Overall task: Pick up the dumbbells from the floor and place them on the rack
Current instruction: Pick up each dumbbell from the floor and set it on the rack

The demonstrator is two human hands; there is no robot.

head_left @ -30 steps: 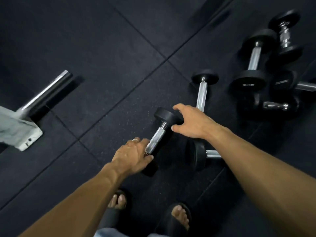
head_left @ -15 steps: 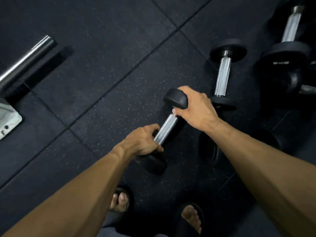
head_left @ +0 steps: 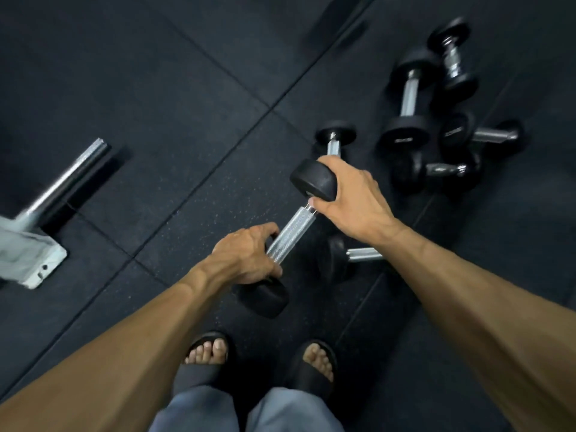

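Observation:
I hold one black-headed dumbbell (head_left: 291,230) with a knurled chrome handle, lifted off the floor and slanting from lower left to upper right. My left hand (head_left: 246,257) is closed around the lower end of the handle, beside the lower head. My right hand (head_left: 352,201) grips the upper head from the right side. Several more dumbbells lie on the black rubber floor: a small one (head_left: 335,140) just beyond my right hand, one (head_left: 352,255) partly hidden under my right forearm, and a cluster (head_left: 436,120) at the upper right. No rack is in view.
A chrome bar (head_left: 62,182) on a white base (head_left: 28,260) lies on the floor at the left. My feet in black sandals (head_left: 258,360) stand just below the held dumbbell. Black floor tiles with seams fill the remaining view.
The dumbbell has come up off the floor in both hands. The view has pulled back and up, so the dumbbell cluster at the right shows again.

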